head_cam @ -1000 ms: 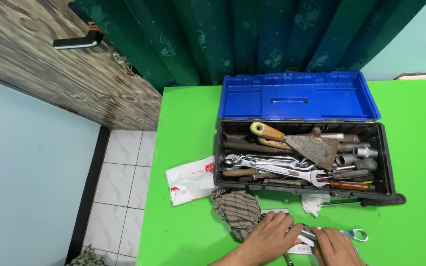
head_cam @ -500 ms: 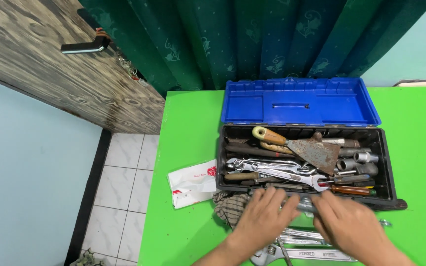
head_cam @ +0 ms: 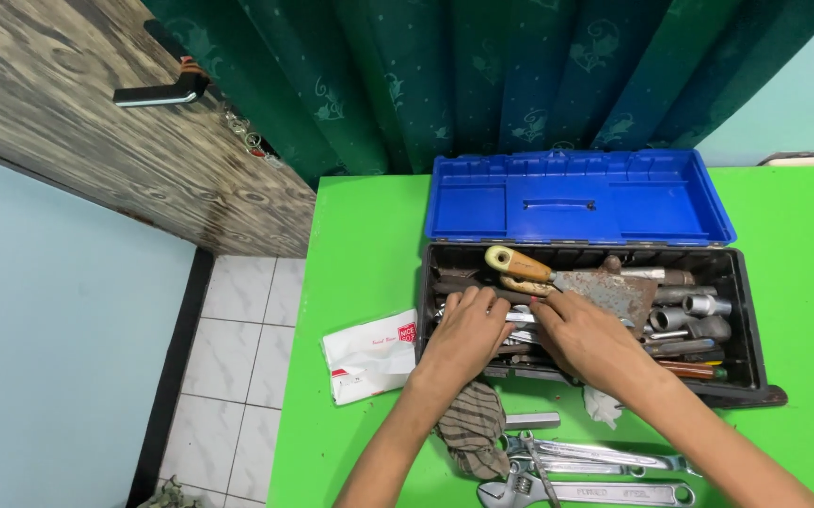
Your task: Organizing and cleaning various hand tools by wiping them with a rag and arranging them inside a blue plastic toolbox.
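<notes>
Head view: both forearms reach up from the bottom edge over the green worktop point(head_cam: 360, 245) and into the open black toolbox point(head_cam: 750, 325), whose blue lid point(head_cam: 576, 199) lies folded back behind it.

The left hand point(head_cam: 465, 331) lies palm down on the left part of the box, wrist at the near wall, fingers loosely spread and curled over the shiny wrenches point(head_cam: 520, 318) there. Whether it grips one of them cannot be told, since the fingers cover the metal.

The right hand point(head_cam: 584, 337) lies palm down just beside it, near the middle of the box, fingers pointing left and resting on the same wrenches; its grip is likewise hidden.

Just behind the hands a rusty scraper point(head_cam: 605, 287) with a wooden handle lies across the tools, and sockets point(head_cam: 694, 315) sit at the right end.

Outside the box, a checked rag point(head_cam: 473, 433) lies under the left forearm, more spanners point(head_cam: 595, 470) lie at the near edge, and a white packet point(head_cam: 369, 353) lies to the left of the box.
</notes>
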